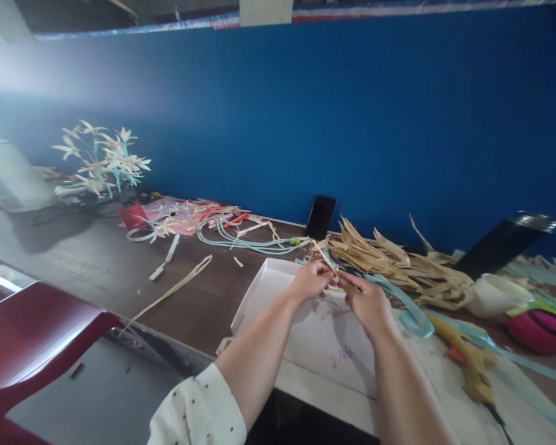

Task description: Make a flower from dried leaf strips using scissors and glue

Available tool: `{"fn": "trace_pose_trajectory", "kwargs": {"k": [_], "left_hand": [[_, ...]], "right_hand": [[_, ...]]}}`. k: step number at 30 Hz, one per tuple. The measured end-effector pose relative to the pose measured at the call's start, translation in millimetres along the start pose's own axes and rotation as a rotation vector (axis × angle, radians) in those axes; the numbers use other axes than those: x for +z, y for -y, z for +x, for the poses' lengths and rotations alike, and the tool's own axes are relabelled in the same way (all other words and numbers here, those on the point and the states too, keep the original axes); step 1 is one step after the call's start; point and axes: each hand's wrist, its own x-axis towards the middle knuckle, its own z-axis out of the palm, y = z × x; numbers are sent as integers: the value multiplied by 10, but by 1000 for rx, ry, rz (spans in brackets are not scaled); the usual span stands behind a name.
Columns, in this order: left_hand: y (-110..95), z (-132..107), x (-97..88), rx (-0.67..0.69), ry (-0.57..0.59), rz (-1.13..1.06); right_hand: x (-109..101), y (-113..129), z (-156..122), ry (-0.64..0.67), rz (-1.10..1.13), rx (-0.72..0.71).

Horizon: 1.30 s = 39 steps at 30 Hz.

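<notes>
Pinching a dry straw strip (327,256) with left hand (311,281) and right hand (368,304), fingers closed on it from both sides, just above the far rim of white tray (251,301) on bench (97,259). Looks brittle: may snap or split if bent too sharply. May also slip free and get lost in husk pile (398,262) just behind. Reaching forward, forearms converging, wrists turned inward, hands nearly touching.

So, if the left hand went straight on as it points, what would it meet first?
The left hand would probably meet the dried husk pile, just beyond the strip it pinches; depth is unclear.
</notes>
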Motion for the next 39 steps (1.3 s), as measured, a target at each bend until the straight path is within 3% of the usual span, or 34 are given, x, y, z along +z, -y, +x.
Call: {"fn": "trace_pose_trajectory", "kwargs": {"k": [5, 10, 18, 22, 27, 32, 39], "left_hand": [[16, -8, -16, 54, 79, 116], [20, -9, -41, 174, 12, 263], [-28, -35, -32, 180, -46, 295], [-35, -50, -26, 176, -48, 305], [-19, -36, -14, 128, 16, 205], [-22, -37, -9, 69, 52, 117], [-27, -50, -1, 287, -74, 237]], "right_hand": [[-12, 43, -21, 6, -43, -29], [-13, 34, -16, -8, -92, -119], [65, -132, 57, -68, -171, -349], [84, -180, 69, -108, -223, -390], [28, -177, 91, -126, -211, -324], [1, -132, 81, -75, -37, -135], [56, -37, 10, -27, 93, -25]]}}
